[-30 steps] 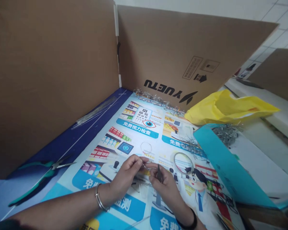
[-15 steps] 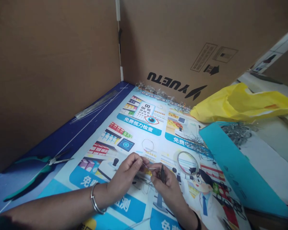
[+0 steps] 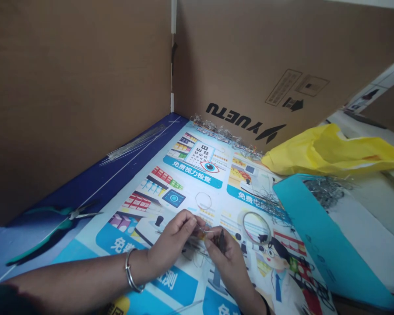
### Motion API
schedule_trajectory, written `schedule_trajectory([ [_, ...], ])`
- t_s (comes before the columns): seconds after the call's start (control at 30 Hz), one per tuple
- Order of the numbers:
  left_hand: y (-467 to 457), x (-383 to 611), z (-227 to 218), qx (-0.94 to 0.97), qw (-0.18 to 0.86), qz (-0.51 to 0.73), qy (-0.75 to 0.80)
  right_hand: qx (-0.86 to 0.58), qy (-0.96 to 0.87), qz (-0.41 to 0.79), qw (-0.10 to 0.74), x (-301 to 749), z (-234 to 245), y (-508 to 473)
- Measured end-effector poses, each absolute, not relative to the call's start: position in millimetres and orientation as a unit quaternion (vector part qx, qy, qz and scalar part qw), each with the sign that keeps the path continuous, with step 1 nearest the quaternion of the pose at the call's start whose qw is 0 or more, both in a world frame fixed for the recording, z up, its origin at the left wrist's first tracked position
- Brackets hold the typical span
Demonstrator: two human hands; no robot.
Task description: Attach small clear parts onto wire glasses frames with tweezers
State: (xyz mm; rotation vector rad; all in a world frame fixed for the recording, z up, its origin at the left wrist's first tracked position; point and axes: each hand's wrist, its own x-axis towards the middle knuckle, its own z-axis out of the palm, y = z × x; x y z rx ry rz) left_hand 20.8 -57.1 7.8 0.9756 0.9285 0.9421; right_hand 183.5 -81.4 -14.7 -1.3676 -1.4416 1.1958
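My left hand [image 3: 172, 243] and my right hand [image 3: 226, 253] meet low in the middle, over a printed poster [image 3: 184, 175]. The left fingers pinch a thin bent wire [image 3: 202, 230] that runs across to the right hand. In the right fingers is a small dark tool [image 3: 222, 241], held upright against that wire. A silver bangle [image 3: 131, 271] circles my left wrist. Two finished wire rings lie on the poster beyond the hands, a small ring [image 3: 203, 200] and a larger ring [image 3: 256, 226].
Green-handled pliers [image 3: 49, 234] lie at the left. A bundle of straight wires [image 3: 133, 146] rests along the cardboard wall [image 3: 68, 96]. Wire scraps [image 3: 228, 135] line the far wall. A yellow bag [image 3: 328, 153] and a teal sheet [image 3: 311, 236] with wire bits [image 3: 326, 189] sit at right.
The camera has dipped and swung a little, so everything sits slightly further right. My two hands stay together on the wire, with the fingers drawn closer.
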Motion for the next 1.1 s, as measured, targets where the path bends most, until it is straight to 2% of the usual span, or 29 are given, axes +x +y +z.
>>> schedule_trajectory([
  [0.67, -53.8, 13.8, 10.3, 0.568, 0.603, 0.409, 0.384, -0.533, -0.535, 0.493, 0.431, 184.9, -11.0, -82.1],
  [0.9, -52.0, 12.3, 8.5, 0.538, 0.67, 0.39, 0.33, -0.503, -0.549, 0.508, 0.433, 184.8, -9.8, -82.4],
  [1.1, -51.3, 11.5, 11.6, 0.551, 0.671, 0.381, 0.318, -0.505, -0.555, 0.49, 0.444, 183.5, -6.7, -83.1],
])
